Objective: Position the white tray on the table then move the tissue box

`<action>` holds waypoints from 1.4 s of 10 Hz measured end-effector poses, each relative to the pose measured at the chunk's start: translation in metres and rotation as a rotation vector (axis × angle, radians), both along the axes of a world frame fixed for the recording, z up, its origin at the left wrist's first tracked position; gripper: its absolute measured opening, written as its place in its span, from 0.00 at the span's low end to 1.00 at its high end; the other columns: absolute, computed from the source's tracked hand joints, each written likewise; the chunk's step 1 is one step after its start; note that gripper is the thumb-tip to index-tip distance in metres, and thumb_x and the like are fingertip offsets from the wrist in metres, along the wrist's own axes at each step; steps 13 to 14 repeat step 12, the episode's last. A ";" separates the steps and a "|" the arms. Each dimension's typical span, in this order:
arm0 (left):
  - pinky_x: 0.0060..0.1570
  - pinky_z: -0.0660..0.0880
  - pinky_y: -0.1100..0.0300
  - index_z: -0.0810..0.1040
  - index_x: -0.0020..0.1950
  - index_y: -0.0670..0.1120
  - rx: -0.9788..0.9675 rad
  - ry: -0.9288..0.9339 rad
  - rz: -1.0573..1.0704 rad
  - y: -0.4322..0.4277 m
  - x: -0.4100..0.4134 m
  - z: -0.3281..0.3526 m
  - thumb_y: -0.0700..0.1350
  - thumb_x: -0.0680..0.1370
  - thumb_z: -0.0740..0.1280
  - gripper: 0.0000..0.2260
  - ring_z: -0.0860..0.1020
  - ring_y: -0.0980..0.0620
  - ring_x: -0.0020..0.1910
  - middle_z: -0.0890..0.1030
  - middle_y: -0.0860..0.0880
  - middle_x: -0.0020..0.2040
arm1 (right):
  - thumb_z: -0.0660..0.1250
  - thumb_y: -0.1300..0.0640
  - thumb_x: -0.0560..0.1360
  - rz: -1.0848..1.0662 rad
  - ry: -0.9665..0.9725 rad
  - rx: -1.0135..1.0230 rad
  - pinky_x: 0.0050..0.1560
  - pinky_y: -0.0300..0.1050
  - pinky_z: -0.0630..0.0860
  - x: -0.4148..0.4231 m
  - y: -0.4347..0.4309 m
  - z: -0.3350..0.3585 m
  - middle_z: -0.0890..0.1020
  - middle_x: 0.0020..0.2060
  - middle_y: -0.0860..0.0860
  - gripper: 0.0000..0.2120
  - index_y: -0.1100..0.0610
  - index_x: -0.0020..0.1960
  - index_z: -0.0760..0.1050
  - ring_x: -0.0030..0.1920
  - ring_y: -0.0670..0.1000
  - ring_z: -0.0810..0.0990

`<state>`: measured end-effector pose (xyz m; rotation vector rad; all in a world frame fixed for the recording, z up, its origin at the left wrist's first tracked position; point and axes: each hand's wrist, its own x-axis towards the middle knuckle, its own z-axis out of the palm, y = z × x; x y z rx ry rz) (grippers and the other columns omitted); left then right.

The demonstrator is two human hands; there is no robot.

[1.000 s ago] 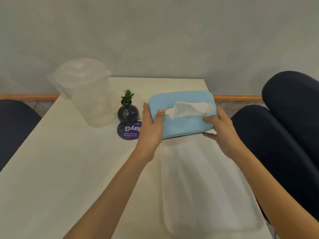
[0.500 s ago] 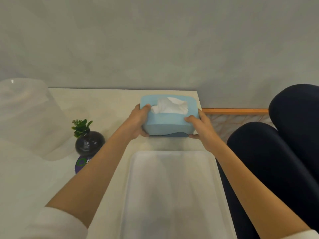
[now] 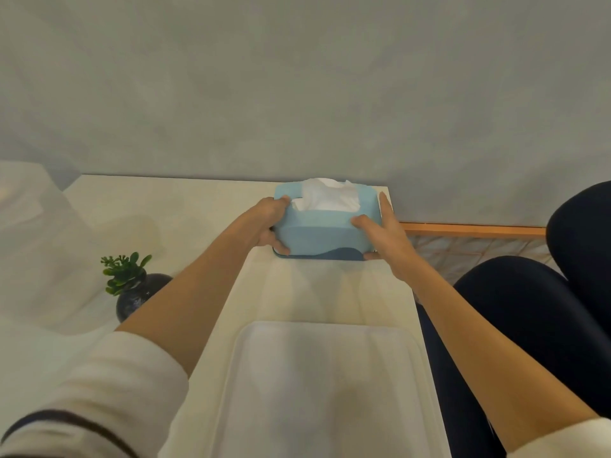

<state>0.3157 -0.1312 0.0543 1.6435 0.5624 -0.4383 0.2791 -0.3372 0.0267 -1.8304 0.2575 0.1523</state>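
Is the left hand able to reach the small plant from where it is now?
Probably yes. The left hand grips the tissue box, but the plant stands beside that forearm with nothing between; it must release the box first.

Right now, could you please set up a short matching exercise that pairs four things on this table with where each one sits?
Things:
1. tissue box
2. white tray
3. small plant
4. clear pitcher

Places:
A. near edge of the table, between the two forearms
B. far right corner, held at its ends by the left hand and the right hand
C. far left, partly out of view
D. just left of the left forearm, in a dark round vase

Pairs: 1-B, 2-A, 3-D, 4-C
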 end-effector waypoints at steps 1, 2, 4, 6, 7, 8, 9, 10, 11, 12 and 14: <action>0.47 0.79 0.34 0.64 0.71 0.45 0.038 -0.019 -0.009 -0.005 0.009 -0.003 0.51 0.82 0.57 0.20 0.68 0.37 0.63 0.67 0.44 0.66 | 0.63 0.46 0.76 0.033 -0.025 -0.035 0.55 0.57 0.80 0.012 -0.001 0.000 0.68 0.58 0.47 0.34 0.43 0.76 0.48 0.59 0.54 0.72; 0.43 0.80 0.37 0.64 0.71 0.47 0.045 -0.060 0.002 -0.007 0.016 -0.006 0.53 0.82 0.56 0.20 0.68 0.39 0.60 0.67 0.46 0.63 | 0.63 0.44 0.76 0.061 -0.017 -0.035 0.55 0.57 0.80 0.023 -0.003 0.000 0.69 0.58 0.48 0.34 0.41 0.75 0.49 0.59 0.54 0.72; 0.36 0.80 0.41 0.63 0.73 0.49 0.058 -0.154 0.012 -0.010 0.024 -0.014 0.55 0.81 0.55 0.21 0.67 0.41 0.57 0.66 0.48 0.61 | 0.64 0.41 0.74 0.098 -0.031 -0.006 0.55 0.60 0.79 0.035 -0.003 0.001 0.72 0.64 0.49 0.33 0.38 0.74 0.51 0.61 0.55 0.74; 0.36 0.80 0.42 0.63 0.72 0.48 0.052 -0.179 -0.018 -0.006 0.025 -0.016 0.56 0.81 0.56 0.23 0.68 0.41 0.58 0.67 0.47 0.63 | 0.63 0.42 0.75 0.096 -0.025 0.003 0.56 0.60 0.79 0.038 -0.003 0.000 0.71 0.61 0.48 0.32 0.39 0.74 0.51 0.60 0.54 0.74; 0.38 0.80 0.42 0.63 0.72 0.47 0.044 -0.189 -0.023 -0.005 0.024 -0.017 0.57 0.81 0.55 0.23 0.68 0.41 0.58 0.67 0.47 0.63 | 0.63 0.42 0.75 0.101 -0.022 -0.005 0.56 0.59 0.79 0.037 -0.002 0.000 0.72 0.61 0.48 0.32 0.39 0.74 0.51 0.60 0.55 0.74; 0.43 0.80 0.41 0.62 0.73 0.46 0.048 -0.170 -0.025 -0.005 0.021 -0.015 0.58 0.81 0.53 0.24 0.68 0.41 0.57 0.67 0.47 0.62 | 0.61 0.38 0.74 0.112 0.021 -0.030 0.59 0.58 0.77 0.037 -0.003 0.001 0.69 0.67 0.50 0.37 0.40 0.76 0.44 0.63 0.56 0.72; 0.53 0.77 0.37 0.61 0.74 0.46 0.093 -0.151 -0.047 -0.002 0.017 -0.015 0.61 0.81 0.51 0.28 0.69 0.41 0.60 0.68 0.45 0.65 | 0.57 0.38 0.77 0.069 0.043 -0.034 0.60 0.53 0.73 0.034 -0.003 0.000 0.64 0.72 0.51 0.40 0.45 0.77 0.35 0.66 0.55 0.69; 0.58 0.73 0.40 0.61 0.74 0.46 0.112 -0.154 -0.057 0.003 0.005 -0.012 0.62 0.80 0.52 0.28 0.69 0.41 0.66 0.67 0.45 0.71 | 0.55 0.40 0.79 0.009 0.039 -0.067 0.62 0.56 0.71 0.024 -0.004 0.004 0.64 0.73 0.53 0.37 0.47 0.77 0.36 0.68 0.58 0.68; 0.59 0.71 0.43 0.62 0.74 0.44 0.164 -0.168 -0.054 0.009 -0.006 -0.008 0.60 0.81 0.53 0.27 0.69 0.40 0.68 0.67 0.44 0.72 | 0.54 0.45 0.80 -0.069 -0.002 -0.118 0.61 0.57 0.71 0.014 -0.008 0.006 0.64 0.73 0.55 0.33 0.51 0.78 0.42 0.69 0.60 0.67; 0.60 0.71 0.47 0.64 0.74 0.42 0.316 -0.255 -0.042 0.016 -0.024 -0.001 0.55 0.82 0.56 0.25 0.70 0.42 0.64 0.69 0.43 0.71 | 0.54 0.51 0.81 -0.170 -0.057 -0.194 0.57 0.51 0.68 -0.005 -0.006 0.020 0.64 0.72 0.58 0.28 0.56 0.77 0.48 0.69 0.61 0.66; 0.60 0.71 0.47 0.64 0.74 0.42 0.316 -0.255 -0.042 0.016 -0.024 -0.001 0.55 0.82 0.56 0.25 0.70 0.42 0.64 0.69 0.43 0.71 | 0.54 0.51 0.81 -0.170 -0.057 -0.194 0.57 0.51 0.68 -0.005 -0.006 0.020 0.64 0.72 0.58 0.28 0.56 0.77 0.48 0.69 0.61 0.66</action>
